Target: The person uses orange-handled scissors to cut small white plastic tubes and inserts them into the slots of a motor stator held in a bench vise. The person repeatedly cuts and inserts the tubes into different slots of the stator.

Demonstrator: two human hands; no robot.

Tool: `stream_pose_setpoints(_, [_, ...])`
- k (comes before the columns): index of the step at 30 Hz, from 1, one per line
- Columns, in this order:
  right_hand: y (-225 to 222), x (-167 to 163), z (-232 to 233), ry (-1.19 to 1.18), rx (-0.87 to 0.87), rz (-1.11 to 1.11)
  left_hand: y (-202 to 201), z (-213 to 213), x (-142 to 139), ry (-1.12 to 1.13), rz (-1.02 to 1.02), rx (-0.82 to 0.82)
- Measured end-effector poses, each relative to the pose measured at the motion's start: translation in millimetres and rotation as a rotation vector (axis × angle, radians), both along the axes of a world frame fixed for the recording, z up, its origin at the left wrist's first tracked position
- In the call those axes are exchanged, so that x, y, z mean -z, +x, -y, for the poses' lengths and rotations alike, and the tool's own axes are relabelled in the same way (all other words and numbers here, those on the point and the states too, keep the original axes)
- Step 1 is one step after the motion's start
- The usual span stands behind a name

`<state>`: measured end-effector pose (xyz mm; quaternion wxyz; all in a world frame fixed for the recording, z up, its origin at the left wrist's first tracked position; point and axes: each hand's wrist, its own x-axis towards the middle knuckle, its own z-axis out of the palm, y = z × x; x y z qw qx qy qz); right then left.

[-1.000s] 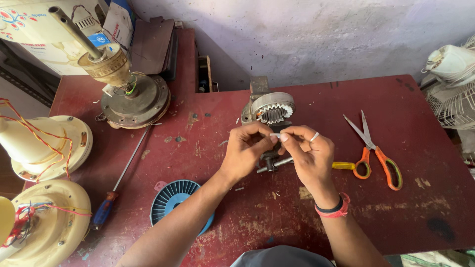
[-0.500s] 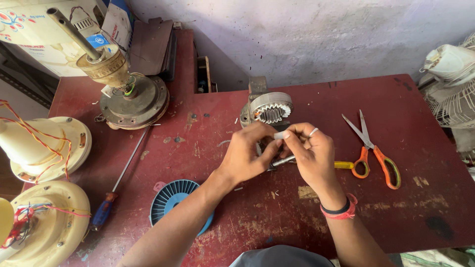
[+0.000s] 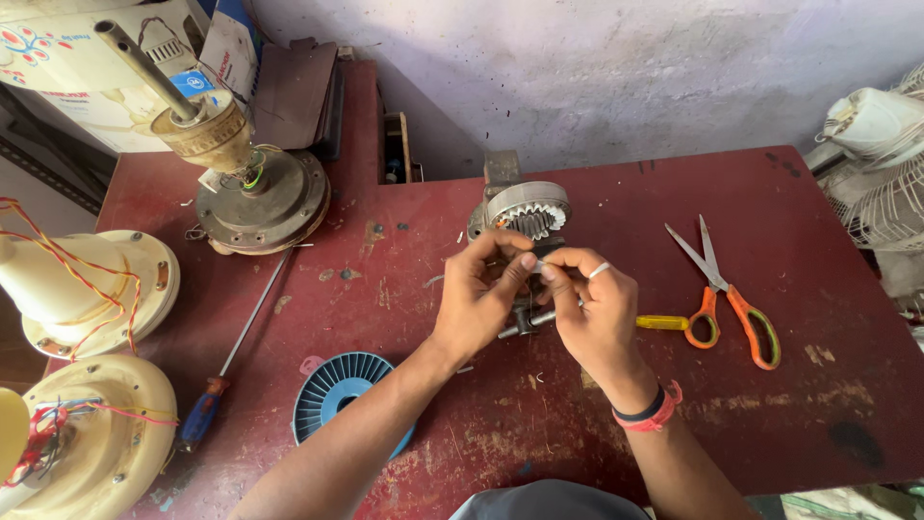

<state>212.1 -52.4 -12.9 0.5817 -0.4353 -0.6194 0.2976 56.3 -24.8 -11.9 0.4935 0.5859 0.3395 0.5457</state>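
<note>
My left hand (image 3: 478, 294) and my right hand (image 3: 594, 310) meet fingertip to fingertip over the middle of the red table (image 3: 789, 404). Both pinch a small pale part (image 3: 535, 263), too small to identify. My right hand wears a ring and a red and black wristband. Under the hands lies a short metal shaft piece (image 3: 525, 324), partly hidden by my fingers. A grey metal motor housing with a toothed core (image 3: 526, 209) stands just beyond the hands.
Orange-handled scissors (image 3: 729, 292) and a yellow-handled tool (image 3: 662, 323) lie to the right. A round blue finned wheel (image 3: 339, 390) and a long screwdriver (image 3: 223, 377) lie to the left. A brown fan motor (image 3: 257, 193) and cream fan housings (image 3: 87, 289) crowd the left side.
Both hands have stayed over the same spot, with the fingertips working closely together on the small part. Nothing else on the table has moved.
</note>
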Motion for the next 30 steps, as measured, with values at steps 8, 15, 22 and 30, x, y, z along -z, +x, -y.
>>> stream_pose_setpoints(8, [-2.3, -16.9, 1.7, 0.361, 0.079, 0.375, -4.0, -10.6, 11.1, -0.059, 0.28, 0.071])
stream_pose_setpoints(15, [-3.0, -23.3, 1.7, 0.433, 0.102, 0.503, -3.4, -9.8, 11.9, -0.192, 0.42, 0.102])
stream_pose_setpoints(22, [1.1, -30.5, 1.3, 0.416, 0.077, 0.573, 0.1, -9.5, 9.7, -0.214, 0.344, 0.037])
stream_pose_setpoints(30, [4.1, -36.6, -1.9, 0.353, 0.052, 0.529, -0.7, -4.3, 2.4, -0.061, 0.201, -0.014])
